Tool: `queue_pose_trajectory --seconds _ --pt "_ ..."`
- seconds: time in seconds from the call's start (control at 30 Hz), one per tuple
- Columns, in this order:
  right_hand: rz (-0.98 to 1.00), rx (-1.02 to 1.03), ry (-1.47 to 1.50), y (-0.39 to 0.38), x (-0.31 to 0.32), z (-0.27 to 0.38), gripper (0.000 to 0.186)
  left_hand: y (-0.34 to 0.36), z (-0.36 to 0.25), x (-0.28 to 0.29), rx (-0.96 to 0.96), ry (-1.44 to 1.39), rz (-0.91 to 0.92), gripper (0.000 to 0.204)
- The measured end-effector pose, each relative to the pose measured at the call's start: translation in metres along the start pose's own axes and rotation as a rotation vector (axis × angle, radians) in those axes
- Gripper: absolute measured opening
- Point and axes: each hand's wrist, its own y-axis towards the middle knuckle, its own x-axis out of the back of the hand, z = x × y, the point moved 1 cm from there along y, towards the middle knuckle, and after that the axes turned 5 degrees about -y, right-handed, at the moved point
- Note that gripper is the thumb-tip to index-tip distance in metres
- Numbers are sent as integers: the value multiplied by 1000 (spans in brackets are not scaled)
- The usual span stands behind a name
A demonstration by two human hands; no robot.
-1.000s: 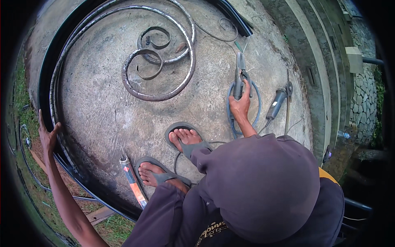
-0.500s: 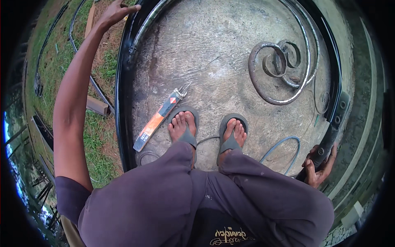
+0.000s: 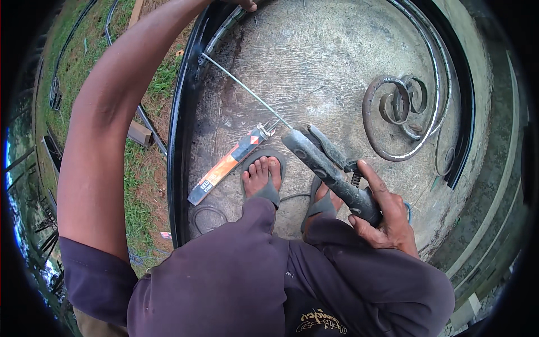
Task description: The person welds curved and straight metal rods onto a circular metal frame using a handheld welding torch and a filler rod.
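My right hand (image 3: 387,219) is wrapped around a black welding electrode holder (image 3: 331,174), its index finger along the spring lever. A thin welding rod (image 3: 247,89) juts from the jaws. The rod's tip reaches the lower end of a curved metal bar (image 3: 223,32), beside the black frame (image 3: 178,135); I cannot tell whether they touch. At the top edge my left hand (image 3: 245,4) is closed on that bar, mostly cut off by the picture's edge. An orange and blue packet of welding rods (image 3: 227,164) lies open on the concrete by my left foot.
Scrolled metal bars (image 3: 387,153) lie on the concrete slab (image 3: 303,62) at the right, inside the black frame's far side (image 3: 467,106). A thin cable (image 3: 209,209) loops near my feet. Grass (image 3: 140,191) with a rectangular tube (image 3: 139,133) borders the left.
My right hand has swung the electrode holder from the far right in over my feet, bringing the rod to the bar's end. My left hand has moved right, from the frame onto the bar.
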Motion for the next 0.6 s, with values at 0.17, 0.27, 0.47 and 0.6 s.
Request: queue_pose_trajectory --seconds 0.17,0.27,0.47,0.6 --pt "-31 93 -20 11 -6 -4 92 -5 -14 -5 98 50 -9 141" --pt "0 7 5 10 -6 -5 92 -9 -17 -3 95 30 -12 137" --pt "44 36 16 14 -4 -2 94 -6 -12 -10 93 89 -77 137" --pt "53 3 48 15 -4 -2 93 -1 -2 -16 41 113 -61 134"
